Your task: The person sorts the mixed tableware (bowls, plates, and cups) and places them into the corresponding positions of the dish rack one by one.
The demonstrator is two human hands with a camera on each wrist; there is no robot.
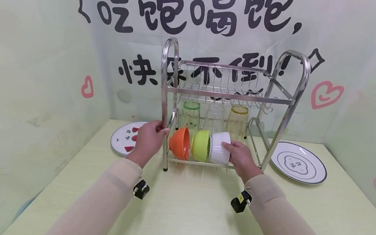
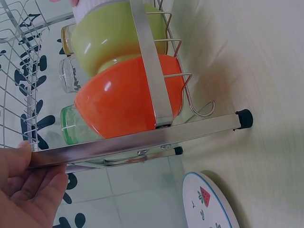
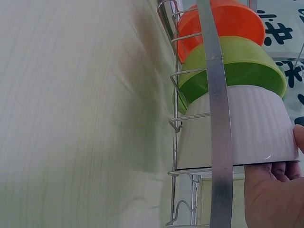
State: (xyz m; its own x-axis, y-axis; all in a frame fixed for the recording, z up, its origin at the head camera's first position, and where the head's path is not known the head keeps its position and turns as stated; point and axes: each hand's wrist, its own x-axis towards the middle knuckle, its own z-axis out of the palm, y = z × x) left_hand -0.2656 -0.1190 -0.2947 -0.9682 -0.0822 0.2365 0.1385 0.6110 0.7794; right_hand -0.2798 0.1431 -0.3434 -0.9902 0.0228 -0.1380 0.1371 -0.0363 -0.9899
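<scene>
A white ribbed bowl (image 1: 220, 148) lies on its side on the lower tier of a metal dish rack (image 1: 230, 96). My right hand (image 1: 242, 159) holds this bowl at its right end, thumb on the outer wall; in the right wrist view its fingers (image 3: 266, 173) are partly hidden behind the bowl's edge. Next to it in the same row are a green bowl (image 1: 200, 145) and an orange bowl (image 1: 179, 143), both on their sides. My left hand (image 1: 149, 138) grips the rack's left front post (image 2: 95, 148) between thumb and fingers, beside the orange bowl.
Behind the bowls, a green glass (image 1: 191, 114), a clear glass (image 1: 214, 116) and a yellow glass (image 1: 238, 118) stand upside down. A fruit-patterned plate (image 1: 122, 139) lies left of the rack, and a white plate (image 1: 311, 167) with dark lettering lies to its right.
</scene>
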